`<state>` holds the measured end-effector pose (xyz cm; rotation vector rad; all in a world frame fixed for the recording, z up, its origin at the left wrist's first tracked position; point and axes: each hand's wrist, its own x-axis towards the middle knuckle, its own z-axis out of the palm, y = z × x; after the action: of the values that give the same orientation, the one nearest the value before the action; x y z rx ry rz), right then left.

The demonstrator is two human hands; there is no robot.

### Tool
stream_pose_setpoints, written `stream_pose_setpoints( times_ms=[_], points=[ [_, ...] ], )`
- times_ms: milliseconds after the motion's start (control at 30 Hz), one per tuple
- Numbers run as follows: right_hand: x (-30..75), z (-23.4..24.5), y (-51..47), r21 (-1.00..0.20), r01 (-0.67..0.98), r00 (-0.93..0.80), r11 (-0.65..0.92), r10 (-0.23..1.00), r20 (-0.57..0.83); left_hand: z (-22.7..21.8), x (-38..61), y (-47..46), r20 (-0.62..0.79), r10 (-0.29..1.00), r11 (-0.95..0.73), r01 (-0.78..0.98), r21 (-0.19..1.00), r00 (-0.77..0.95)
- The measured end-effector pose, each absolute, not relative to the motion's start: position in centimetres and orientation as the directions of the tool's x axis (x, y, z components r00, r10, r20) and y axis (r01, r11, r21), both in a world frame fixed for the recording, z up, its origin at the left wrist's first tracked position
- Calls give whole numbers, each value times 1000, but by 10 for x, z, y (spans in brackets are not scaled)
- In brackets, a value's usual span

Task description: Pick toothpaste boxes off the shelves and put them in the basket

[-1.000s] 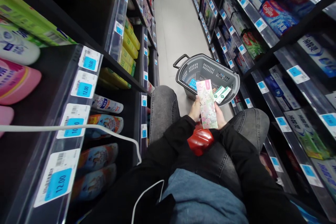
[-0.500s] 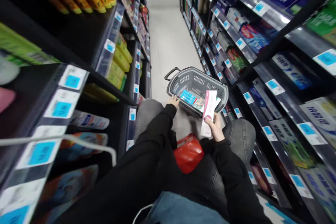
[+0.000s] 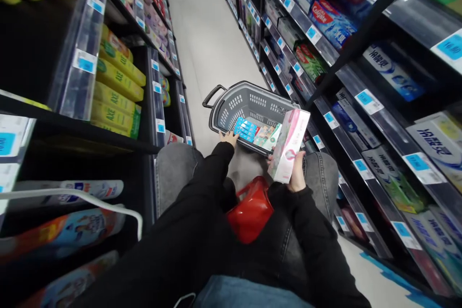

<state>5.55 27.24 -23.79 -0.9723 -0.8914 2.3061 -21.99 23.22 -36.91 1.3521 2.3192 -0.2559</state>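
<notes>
I am crouched in a shop aisle with a grey shopping basket (image 3: 231, 106) on the floor in front of my knees. My right hand (image 3: 296, 173) is closed round a pink and white box (image 3: 288, 145), held tilted beside the basket's right rim. My left hand (image 3: 229, 137) reaches forward and rests on the basket's near rim, its fingers curled over the edge. Inside the basket lie blue toothpaste boxes (image 3: 244, 128) and other small packs (image 3: 267, 135). A red object (image 3: 250, 209) sits between my knees.
Shelves flank the aisle on both sides. Toothpaste boxes (image 3: 330, 15) and blue price tags fill the right shelves; yellow-green packs (image 3: 115, 91) and tubes (image 3: 68, 187) fill the left ones. A white cable (image 3: 72, 196) crosses the lower left. Pale floor (image 3: 205, 24) runs ahead beyond the basket.
My left hand let go of the pink box and went to the basket's rim. My right hand now holds the box alone and has turned it. My view shifted toward the basket.
</notes>
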Motion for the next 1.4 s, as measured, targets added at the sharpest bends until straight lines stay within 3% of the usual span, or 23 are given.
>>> stream_pose_setpoints(
  times_ms=[267, 333, 467, 600, 700, 767, 833, 900, 1067, 1267, 1400],
  points=[
    [57, -225, 275, -554, -313, -676, -771, 591, -441, -378, -199, 219, -421, 854, 338, 941, 2, -306],
    [64, -223, 282, -535, -391, -664, -749, 632, -399, -383, -191, 215, -440, 862, 287, 958, 12, -253],
    [85, -222, 308, -599, -607, -363, -522, 853, -375, -390, -172, 207, -454, 868, 237, 971, 25, -200],
    [103, -234, 332, -732, -589, -86, -342, 927, -364, -391, -149, 201, -454, 875, 209, 977, 39, -169],
    [102, -245, 340, -888, -347, 32, -301, 943, -332, -391, -131, 196, -460, 876, 196, 979, 57, -148],
    [90, -252, 342, -962, 54, 43, -268, 963, -266, -392, -122, 193, -463, 876, 189, 979, 74, -135],
    [70, -260, 343, -848, 504, -62, -165, 972, -226, -394, -117, 190, -463, 878, 185, 978, 95, -120],
    [41, -272, 344, -637, 771, -209, -10, 940, -268, -396, -117, 185, -467, 878, 180, 976, 120, -104],
    [-32, -329, 345, -324, 919, -356, 226, 830, -430, -405, -124, 178, -506, 854, 218, 965, 147, -116],
    [-61, -413, 342, -173, 932, -362, 317, 809, -463, -414, -126, 181, -534, 842, 207, 957, 204, -68],
    [-65, -443, 340, -44, 918, -365, 394, 799, -478, -414, -127, 179, -532, 846, 192, 947, 256, -28]
  ],
)
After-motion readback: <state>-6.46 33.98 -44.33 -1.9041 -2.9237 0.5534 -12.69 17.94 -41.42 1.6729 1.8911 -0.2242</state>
